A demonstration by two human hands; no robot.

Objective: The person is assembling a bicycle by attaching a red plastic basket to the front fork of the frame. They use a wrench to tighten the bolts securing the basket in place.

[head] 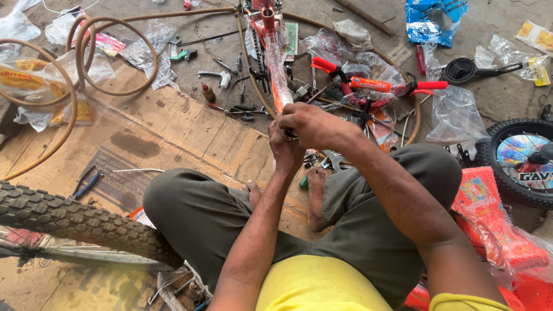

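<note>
I sit on the floor with my knees bent. An orange bicycle frame tube (275, 63), wrapped in clear plastic, runs from the top of the view down to my hands. My left hand (284, 151) grips the lower end of the tube from below. My right hand (311, 124) closes over the same end from above, fingers curled around it. What sits between the two hands is hidden. Orange handlebar grips (368, 84) lie just behind my hands on the right.
A knobby tyre (75, 222) lies by my left knee. A small wheel (527, 161) stands at right, beside an orange patterned seat (489, 216). Tan hose (75, 69) loops at upper left. Pliers (85, 183), tools and plastic bags litter the cardboard (173, 132) and floor.
</note>
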